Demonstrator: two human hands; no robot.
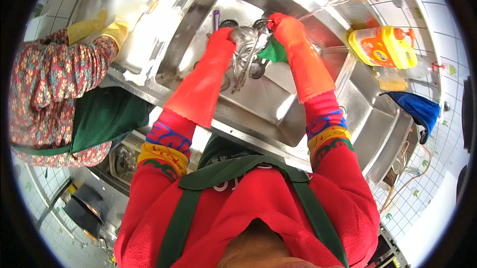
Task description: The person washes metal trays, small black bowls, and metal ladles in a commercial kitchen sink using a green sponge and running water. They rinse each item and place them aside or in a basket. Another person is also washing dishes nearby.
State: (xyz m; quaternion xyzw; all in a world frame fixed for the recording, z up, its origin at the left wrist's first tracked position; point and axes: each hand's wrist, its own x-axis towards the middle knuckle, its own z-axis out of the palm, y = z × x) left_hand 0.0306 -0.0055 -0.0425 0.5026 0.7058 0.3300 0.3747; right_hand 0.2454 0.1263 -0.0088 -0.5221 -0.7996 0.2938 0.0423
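Both my hands, in orange-red rubber gloves, are over a stainless steel sink (257,104). My left hand (223,39) is closed at the left side of a bunch of metal ladles and other utensils (244,53); which piece it grips is partly hidden. The gloved fingers of my right hand (280,24) are closed at the upper right of the bunch, on what looks like a dark utensil end. A green cloth or scouring pad (275,50) lies beneath my right hand. A purple-handled utensil (216,20) lies beyond my left hand.
At the left, a co-worker's yellow-gloved hands (115,31) are over an adjoining basin. A yellow detergent jug (384,47) with an orange pump lies at the sink's right, near a sponge (393,84) and a blue cloth (419,111). Thin water streams cross the upper right of the sink.
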